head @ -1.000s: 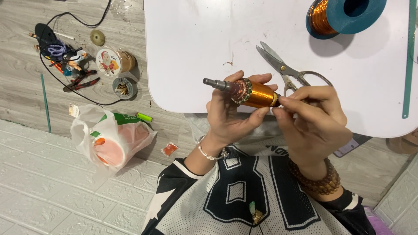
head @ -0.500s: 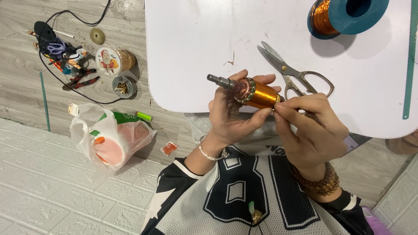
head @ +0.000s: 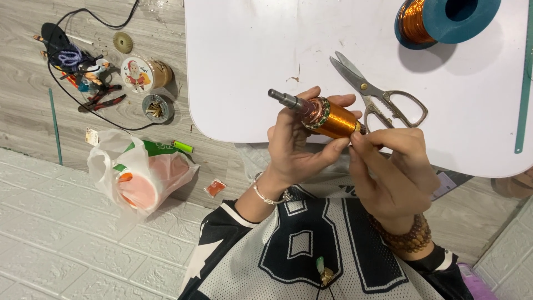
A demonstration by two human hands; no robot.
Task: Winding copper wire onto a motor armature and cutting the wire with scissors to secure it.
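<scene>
The left hand (head: 294, 147) is gripping the copper motor part (head: 325, 115) over the surface's (head: 250, 66) near edge. The right hand (head: 394, 172) is pinching its end, beside the scissors (head: 377, 94).

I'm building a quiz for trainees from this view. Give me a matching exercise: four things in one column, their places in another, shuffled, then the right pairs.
Things:
1. motor armature
2. scissors
3. wire spool
4. plastic bag

Places:
A. on the floor, left of the table
B. held in the left hand
C. far corner of the white table
D. flat on the table, just beyond the right hand

Pairs: 1-B, 2-D, 3-C, 4-A
</scene>
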